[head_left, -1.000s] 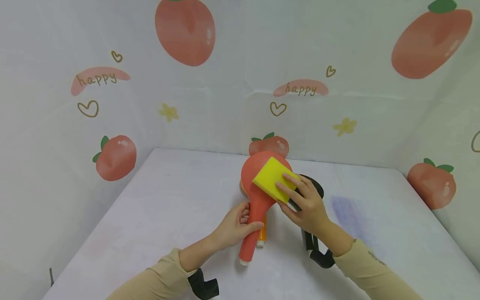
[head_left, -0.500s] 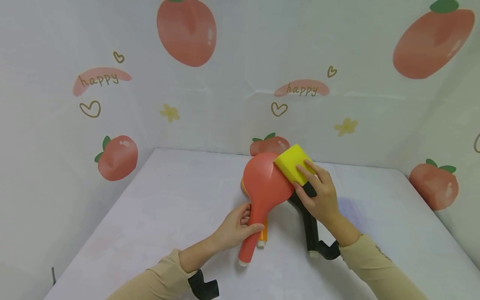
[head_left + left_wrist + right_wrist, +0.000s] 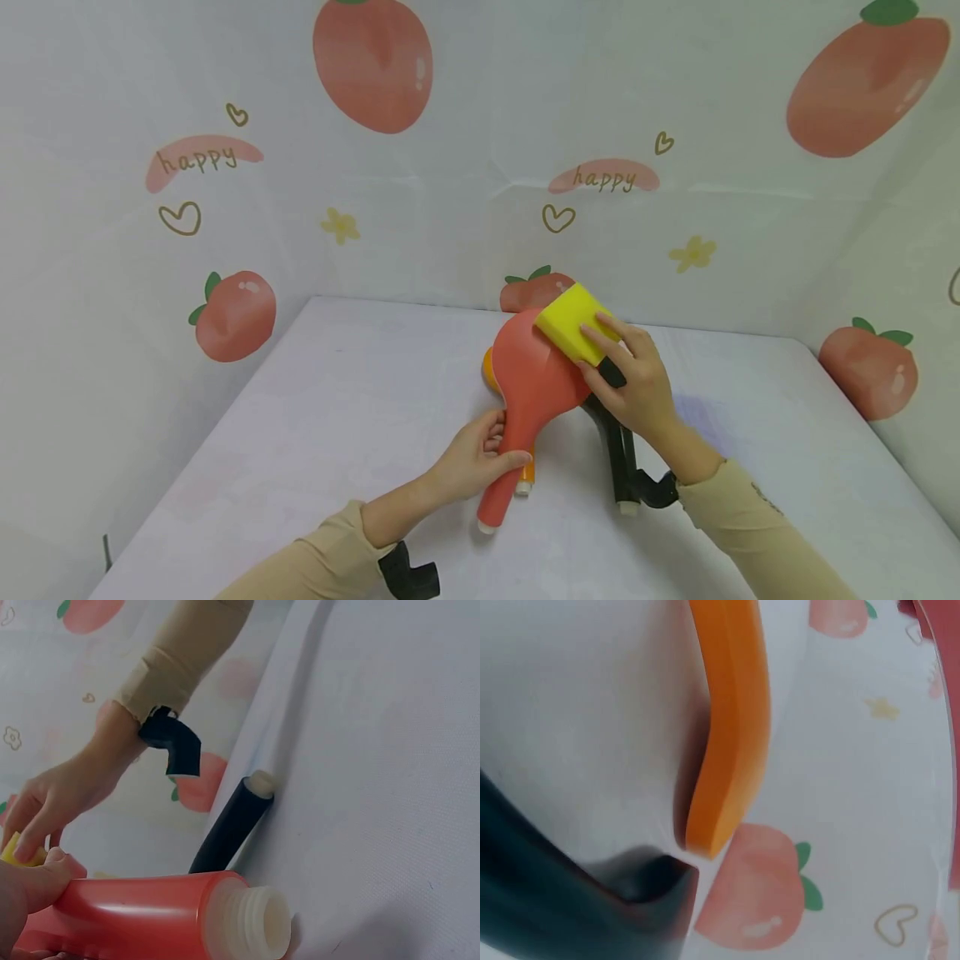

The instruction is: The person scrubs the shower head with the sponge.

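Note:
My left hand point(image 3: 476, 457) grips the handle of a red hand shower head point(image 3: 528, 379), raised and tilted with its round end away from me. In the left wrist view the handle's pale threaded end point(image 3: 264, 922) shows up close. With fingers spread across it, my right hand point(image 3: 633, 385) holds a yellow sponge point(image 3: 573, 323) against the upper right edge of the red head. Behind lies an orange shower head point(image 3: 527, 477), mostly hidden in the head view; its side point(image 3: 739, 720) shows in the right wrist view. A black shower head point(image 3: 621, 462) lies beneath my right hand.
A white cloth covers the table point(image 3: 360, 400) and patterned sheeting point(image 3: 450, 233) rises behind it. A faint purple stain point(image 3: 705, 421) marks the cloth at right. Black camera mounts point(image 3: 411, 575) hang from both wrists.
The sponge has moved from the middle of the red shower head up and right to its edge, then slightly back left. The red shower head has shifted slightly right in the left hand.

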`<state>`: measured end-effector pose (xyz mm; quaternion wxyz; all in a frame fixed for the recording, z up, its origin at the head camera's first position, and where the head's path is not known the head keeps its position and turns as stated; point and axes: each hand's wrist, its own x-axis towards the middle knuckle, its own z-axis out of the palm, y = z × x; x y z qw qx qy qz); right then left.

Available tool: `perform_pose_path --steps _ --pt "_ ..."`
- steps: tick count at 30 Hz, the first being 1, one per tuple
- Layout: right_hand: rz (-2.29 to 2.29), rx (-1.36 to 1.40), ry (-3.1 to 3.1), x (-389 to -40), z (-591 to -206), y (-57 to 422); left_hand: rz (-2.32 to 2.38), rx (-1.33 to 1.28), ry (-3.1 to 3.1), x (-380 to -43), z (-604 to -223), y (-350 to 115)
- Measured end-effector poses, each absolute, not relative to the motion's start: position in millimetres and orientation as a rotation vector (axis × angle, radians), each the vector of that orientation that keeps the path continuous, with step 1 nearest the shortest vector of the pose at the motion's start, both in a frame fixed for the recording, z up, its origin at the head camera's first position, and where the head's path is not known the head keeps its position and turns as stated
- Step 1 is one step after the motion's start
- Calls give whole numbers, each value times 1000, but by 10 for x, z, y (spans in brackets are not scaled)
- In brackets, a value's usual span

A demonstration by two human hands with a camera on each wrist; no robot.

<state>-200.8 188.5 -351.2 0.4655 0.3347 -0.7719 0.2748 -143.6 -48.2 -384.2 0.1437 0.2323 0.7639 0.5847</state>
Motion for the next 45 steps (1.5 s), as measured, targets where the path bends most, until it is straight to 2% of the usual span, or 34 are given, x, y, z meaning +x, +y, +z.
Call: perform_pose_path --steps 5,14,24,37,45 --pt "724 699 -1969 -2062 -3501 1949 1676 676 2218 -1431 -3843 -460" --pt "577 877 -1987 -2026 -3415 1795 1681 718 2217 -1432 -3847 -431" --pt "635 750 -2028 -2070 -3380 1812 1660 749 2258 -1430 -3865 -444" --pt "482 1088 -1928 -1880 -3473 1564 1664 761 2258 -1435 -3903 -440" --pt "535 926 -1978 -1925 -3482 1624 1654 773 2280 -1428 -3890 -459"
